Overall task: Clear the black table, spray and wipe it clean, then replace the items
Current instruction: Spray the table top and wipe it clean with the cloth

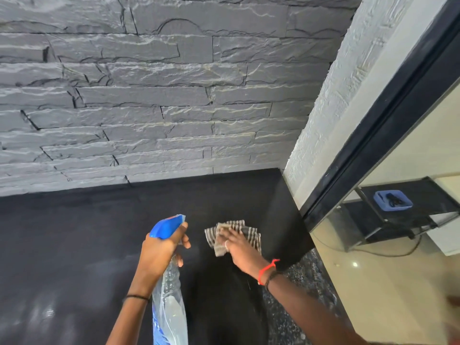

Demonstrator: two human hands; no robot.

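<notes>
While I am watching through the head camera, the left hand [159, 252] is gripping the spray bottle [169, 302] at its neck, fingers curled under the blue trigger head [166, 229], nozzle pointing out over the black table [87, 232]. The bottle's clear body is hanging down toward the near edge of the view. The right hand [239, 247] is lying flat on a striped cloth [224, 235], fingers straight, pressing it onto the tabletop near the table's right end (a ring [226, 244] is showing on one finger). The cloth is sitting just right of the nozzle, apart from it. A red thread [267, 268] is circling the right wrist. A dark stone wall [149, 95] is running along the table's far edge. At the right, a black-framed pane [388, 115] is showing a blue tray [392, 200] on a dark shelf; glass or mirror, I cannot tell.
</notes>
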